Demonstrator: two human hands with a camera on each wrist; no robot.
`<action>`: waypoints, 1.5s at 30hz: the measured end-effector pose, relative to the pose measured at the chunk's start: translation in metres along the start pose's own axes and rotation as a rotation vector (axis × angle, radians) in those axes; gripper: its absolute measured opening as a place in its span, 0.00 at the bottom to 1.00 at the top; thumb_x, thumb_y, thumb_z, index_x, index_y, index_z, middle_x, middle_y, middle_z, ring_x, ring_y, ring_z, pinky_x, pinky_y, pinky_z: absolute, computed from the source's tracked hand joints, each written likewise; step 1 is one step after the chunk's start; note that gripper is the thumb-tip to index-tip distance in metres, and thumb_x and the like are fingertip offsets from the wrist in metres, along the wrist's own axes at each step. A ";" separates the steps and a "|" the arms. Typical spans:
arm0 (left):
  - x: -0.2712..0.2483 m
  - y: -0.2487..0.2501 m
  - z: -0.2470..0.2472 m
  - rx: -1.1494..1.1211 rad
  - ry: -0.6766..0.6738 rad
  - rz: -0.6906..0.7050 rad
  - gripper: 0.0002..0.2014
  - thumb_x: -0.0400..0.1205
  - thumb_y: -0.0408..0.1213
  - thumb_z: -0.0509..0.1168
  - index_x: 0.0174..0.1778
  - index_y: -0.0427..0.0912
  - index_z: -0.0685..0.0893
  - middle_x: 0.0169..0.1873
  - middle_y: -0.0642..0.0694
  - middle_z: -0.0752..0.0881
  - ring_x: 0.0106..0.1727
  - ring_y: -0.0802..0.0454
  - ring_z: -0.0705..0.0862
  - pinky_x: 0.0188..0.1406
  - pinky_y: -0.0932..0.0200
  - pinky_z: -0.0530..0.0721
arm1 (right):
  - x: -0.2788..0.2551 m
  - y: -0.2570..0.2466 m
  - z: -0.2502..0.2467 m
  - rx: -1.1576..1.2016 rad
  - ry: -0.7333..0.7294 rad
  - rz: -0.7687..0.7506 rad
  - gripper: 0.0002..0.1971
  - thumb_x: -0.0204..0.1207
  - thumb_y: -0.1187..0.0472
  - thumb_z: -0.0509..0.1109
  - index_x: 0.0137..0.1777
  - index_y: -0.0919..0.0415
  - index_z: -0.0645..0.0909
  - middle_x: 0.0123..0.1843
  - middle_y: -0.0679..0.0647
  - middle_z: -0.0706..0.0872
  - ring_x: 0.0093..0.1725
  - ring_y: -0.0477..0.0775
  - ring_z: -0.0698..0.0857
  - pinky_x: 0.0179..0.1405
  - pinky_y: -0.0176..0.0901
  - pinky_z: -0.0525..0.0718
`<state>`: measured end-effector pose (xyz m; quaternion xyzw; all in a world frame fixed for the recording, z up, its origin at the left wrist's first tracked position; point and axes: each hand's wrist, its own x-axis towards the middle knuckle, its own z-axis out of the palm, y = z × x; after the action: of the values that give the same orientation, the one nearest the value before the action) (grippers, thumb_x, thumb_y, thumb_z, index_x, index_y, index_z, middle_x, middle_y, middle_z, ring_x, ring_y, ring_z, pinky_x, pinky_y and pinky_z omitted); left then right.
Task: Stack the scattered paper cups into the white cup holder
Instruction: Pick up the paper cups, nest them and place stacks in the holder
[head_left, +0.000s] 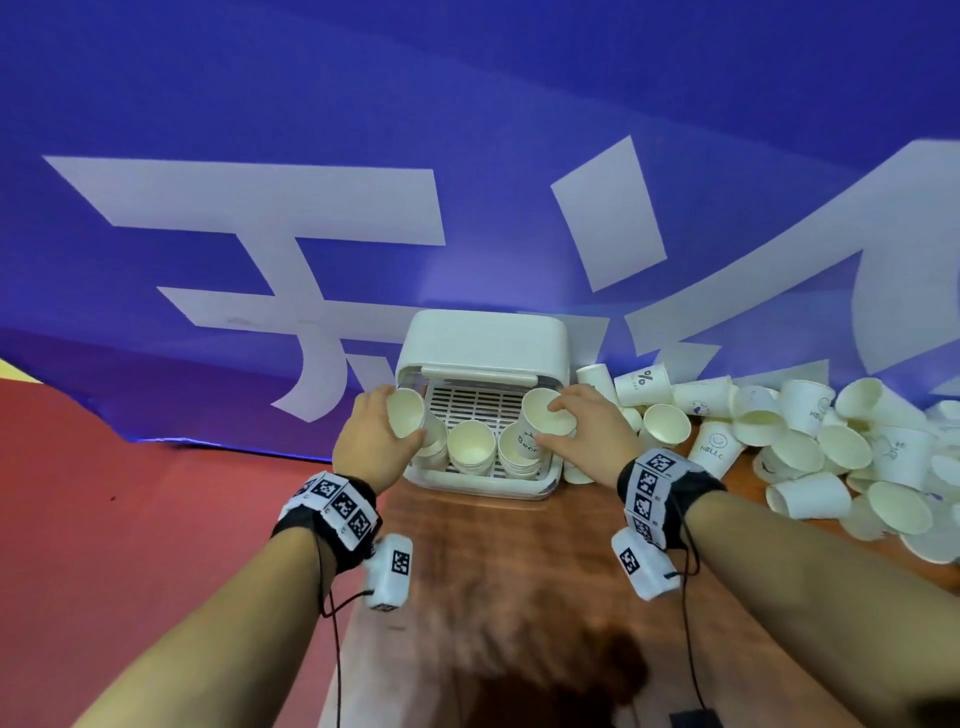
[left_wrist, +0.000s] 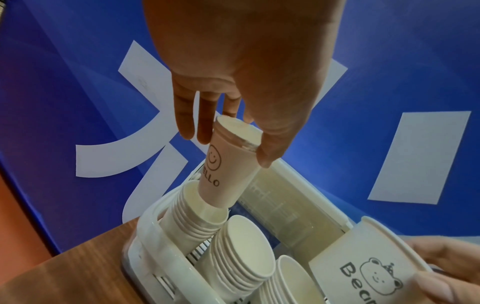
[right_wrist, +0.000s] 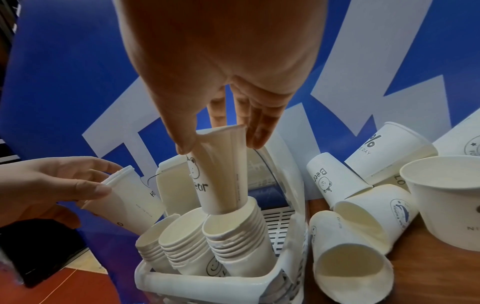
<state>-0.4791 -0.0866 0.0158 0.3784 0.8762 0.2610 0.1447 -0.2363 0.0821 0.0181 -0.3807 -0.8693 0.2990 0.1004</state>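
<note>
Head view: wooden table (head_left: 519, 571), blue banner (head_left: 208, 104) behind; each hand grips a cup.

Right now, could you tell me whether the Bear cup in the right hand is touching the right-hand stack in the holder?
Touching. The right wrist view shows the Bear cup, pinched by the right hand, with its mouth end already inside the top cup of the right-hand stack.

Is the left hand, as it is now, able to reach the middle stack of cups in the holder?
Probably not at once: the left hand already holds a smiley cup at the left stack. The middle stack lies open beside it, nothing covering it.
</note>
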 end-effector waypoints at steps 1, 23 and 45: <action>0.003 -0.002 0.002 0.009 -0.020 0.006 0.33 0.71 0.48 0.74 0.72 0.49 0.70 0.67 0.46 0.75 0.59 0.45 0.81 0.54 0.48 0.82 | 0.002 -0.001 0.001 -0.001 -0.001 0.002 0.25 0.71 0.45 0.77 0.65 0.55 0.80 0.68 0.48 0.76 0.66 0.48 0.77 0.63 0.32 0.69; 0.028 -0.040 0.058 0.217 -0.150 0.041 0.38 0.73 0.57 0.72 0.77 0.50 0.69 0.70 0.47 0.77 0.63 0.39 0.76 0.60 0.42 0.79 | 0.025 0.010 0.058 -0.178 -0.179 0.032 0.43 0.70 0.44 0.76 0.82 0.53 0.61 0.73 0.53 0.68 0.73 0.54 0.70 0.71 0.46 0.72; 0.032 -0.045 0.075 0.044 -0.149 0.001 0.34 0.70 0.52 0.76 0.71 0.56 0.70 0.64 0.49 0.79 0.60 0.43 0.81 0.54 0.46 0.83 | 0.031 0.028 0.087 -0.004 -0.175 0.135 0.43 0.66 0.51 0.82 0.80 0.48 0.65 0.75 0.50 0.71 0.74 0.51 0.71 0.73 0.41 0.68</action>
<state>-0.4929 -0.0628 -0.0729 0.4004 0.8683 0.2129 0.2010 -0.2757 0.0804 -0.0703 -0.4108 -0.8478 0.3355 0.0028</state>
